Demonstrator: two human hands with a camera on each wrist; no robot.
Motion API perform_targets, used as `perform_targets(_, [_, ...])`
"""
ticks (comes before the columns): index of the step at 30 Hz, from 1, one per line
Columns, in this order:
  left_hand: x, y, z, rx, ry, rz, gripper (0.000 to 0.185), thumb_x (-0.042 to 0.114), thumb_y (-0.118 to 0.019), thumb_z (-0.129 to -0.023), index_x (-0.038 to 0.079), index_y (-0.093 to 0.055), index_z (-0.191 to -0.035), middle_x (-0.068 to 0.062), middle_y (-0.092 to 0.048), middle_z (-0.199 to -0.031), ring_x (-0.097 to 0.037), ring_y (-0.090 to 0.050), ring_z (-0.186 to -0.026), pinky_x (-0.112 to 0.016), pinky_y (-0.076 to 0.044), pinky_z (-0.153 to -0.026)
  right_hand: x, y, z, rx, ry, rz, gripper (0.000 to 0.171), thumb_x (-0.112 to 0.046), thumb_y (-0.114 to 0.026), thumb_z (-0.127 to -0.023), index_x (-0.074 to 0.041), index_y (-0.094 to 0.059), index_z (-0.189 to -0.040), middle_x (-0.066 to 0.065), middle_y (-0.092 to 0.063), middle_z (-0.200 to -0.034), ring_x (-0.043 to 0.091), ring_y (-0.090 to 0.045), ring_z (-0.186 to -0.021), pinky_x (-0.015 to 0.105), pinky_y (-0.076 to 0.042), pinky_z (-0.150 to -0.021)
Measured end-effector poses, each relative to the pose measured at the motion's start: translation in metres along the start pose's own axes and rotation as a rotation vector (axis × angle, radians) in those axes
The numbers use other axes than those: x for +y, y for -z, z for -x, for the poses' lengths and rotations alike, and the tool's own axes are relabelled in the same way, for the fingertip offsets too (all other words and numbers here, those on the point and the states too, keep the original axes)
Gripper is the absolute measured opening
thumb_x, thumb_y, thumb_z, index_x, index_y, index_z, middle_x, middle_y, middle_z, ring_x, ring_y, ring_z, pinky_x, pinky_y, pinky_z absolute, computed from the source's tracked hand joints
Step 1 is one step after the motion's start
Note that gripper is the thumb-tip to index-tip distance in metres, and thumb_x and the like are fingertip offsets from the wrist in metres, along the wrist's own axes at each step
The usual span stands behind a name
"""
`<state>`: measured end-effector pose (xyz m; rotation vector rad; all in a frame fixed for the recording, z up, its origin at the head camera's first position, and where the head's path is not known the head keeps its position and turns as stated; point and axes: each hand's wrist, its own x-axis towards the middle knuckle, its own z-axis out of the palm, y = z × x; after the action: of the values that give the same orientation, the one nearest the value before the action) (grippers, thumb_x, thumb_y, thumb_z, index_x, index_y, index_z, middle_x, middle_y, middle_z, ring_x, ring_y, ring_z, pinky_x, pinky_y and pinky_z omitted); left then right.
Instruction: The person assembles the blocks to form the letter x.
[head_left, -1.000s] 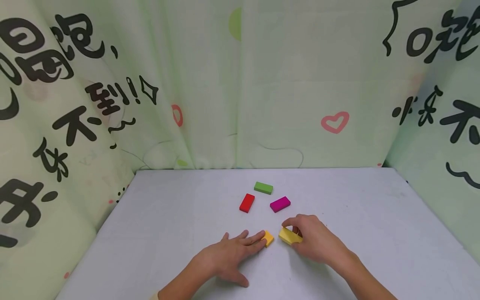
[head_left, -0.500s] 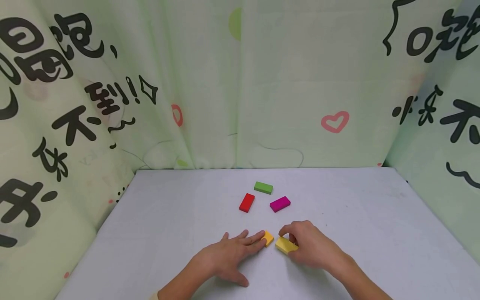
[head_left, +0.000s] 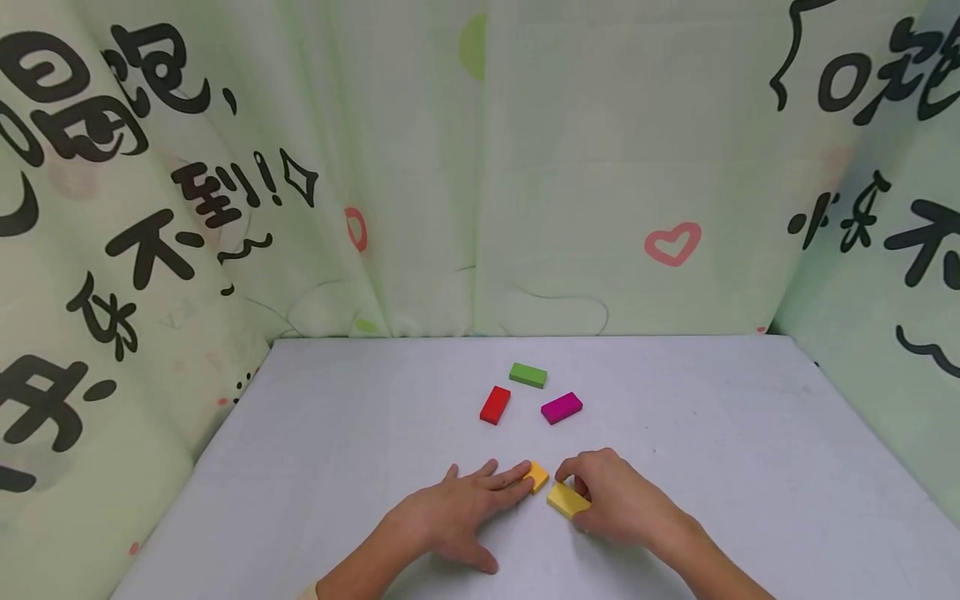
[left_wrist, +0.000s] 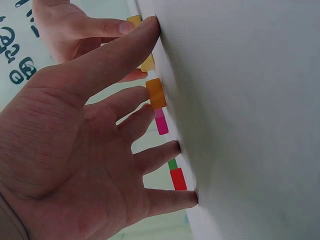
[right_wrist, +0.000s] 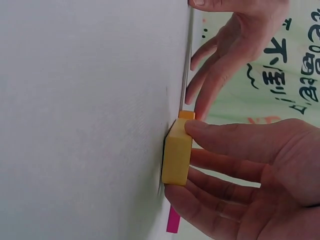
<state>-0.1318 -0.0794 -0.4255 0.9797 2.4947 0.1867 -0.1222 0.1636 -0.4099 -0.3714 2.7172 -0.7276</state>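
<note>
My left hand [head_left: 468, 512] is spread out low over the table, and its index and middle fingertips touch an orange block [head_left: 537, 476]. Between thumb and fingers, my right hand [head_left: 626, 504] pinches a pale yellow block [head_left: 567, 501] by its ends, just right of the orange one. In the right wrist view this yellow block [right_wrist: 177, 152] is close against the white surface, with the orange block [right_wrist: 186, 115] behind it. The left wrist view shows the orange block [left_wrist: 156, 93] at two fingertips of the spread hand.
Farther back on the white table [head_left: 360, 433] lie a red block [head_left: 495, 405], a magenta block [head_left: 562, 407] and a green block [head_left: 528, 375]. A printed pale green curtain [head_left: 570, 167] stands round the back and both sides.
My right hand has drawn the yellow block a little toward me and to the left, beside the orange block. The left hand and the other blocks have stayed in place.
</note>
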Motion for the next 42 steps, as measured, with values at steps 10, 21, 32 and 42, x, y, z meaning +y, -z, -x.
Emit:
perform_targets(10, [0.0001, 0.0013, -0.0005, -0.006, 0.008, 0.000, 0.104, 0.044, -0.088, -0.082, 0.044, -0.025, -0.164, 0.028, -0.011, -0.171, -0.025, -0.028, -0.160, -0.071, -0.035, -0.116, -0.0050, -0.0021, -0.0042, -0.007, -0.054, -0.003, 0.042, -0.009, -0.092, -0.074, -0.007, -0.077, -0.114, 0.000, -0.058, -0.076, 0.015, -0.052, -0.077, 0.028, -0.047, -0.068])
perform_targets(21, [-0.0002, 0.0007, -0.0021, -0.006, 0.012, 0.003, 0.105, 0.044, -0.088, -0.081, 0.045, -0.024, -0.164, 0.028, -0.010, -0.171, -0.025, -0.027, -0.160, -0.071, -0.034, -0.116, -0.0081, -0.0042, -0.0076, -0.006, -0.071, 0.005, 0.046, -0.011, -0.092, -0.077, -0.005, -0.077, -0.119, 0.000, -0.058, -0.077, 0.015, -0.052, -0.078, 0.028, -0.046, -0.069])
perform_targets(32, [-0.0001, 0.0018, -0.0015, -0.002, 0.012, 0.014, 0.106, 0.043, -0.088, -0.081, 0.046, -0.022, -0.164, 0.029, -0.010, -0.171, -0.026, -0.026, -0.160, -0.071, -0.033, -0.117, -0.0083, -0.0063, -0.0084, 0.008, -0.073, 0.011, 0.047, -0.012, -0.092, -0.076, -0.003, -0.077, -0.121, -0.001, -0.058, -0.078, 0.015, -0.052, -0.078, 0.028, -0.046, -0.068])
perform_targets(42, [-0.0002, -0.0006, 0.0001, 0.011, -0.009, -0.021, 0.104, 0.044, -0.088, -0.082, 0.042, -0.025, -0.165, 0.027, -0.009, -0.172, -0.025, -0.027, -0.160, -0.069, -0.036, -0.116, -0.0082, -0.0086, -0.0071, 0.012, -0.054, -0.016, 0.048, -0.009, -0.091, -0.076, -0.001, -0.076, -0.121, -0.001, -0.059, -0.080, 0.015, -0.052, -0.079, 0.026, -0.046, -0.066])
